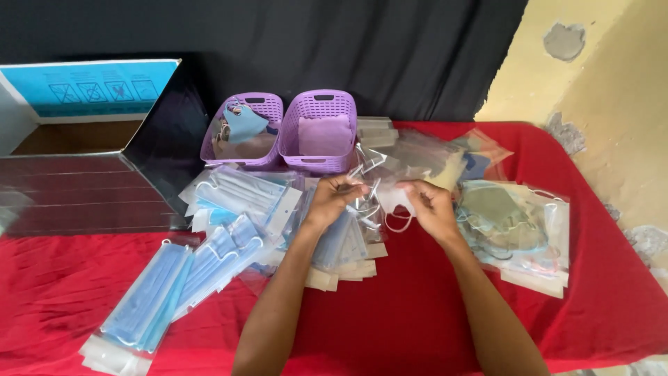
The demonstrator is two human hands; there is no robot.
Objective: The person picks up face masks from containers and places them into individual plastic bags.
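Head view, looking down: both hands are up over the middle of the red counter (390,320). The left hand (332,198) pinches a clear plastic sleeve (365,182), fingers closed on its left edge. The right hand (428,205) grips a white face mask (394,202), its ear loop hanging just below, right beside the sleeve. Left of the arms, packs of blue masks (209,261) fan out toward the near left edge, one pack reaching the counter's near rim. Right of the hands, packs of greenish masks (515,226) lie stacked, close to the right edge. Far side, two purple baskets (316,132) stand side by side against the black curtain (348,49); the left one holds a blue mask. Open red cloth shows between the forearms and along the near right.
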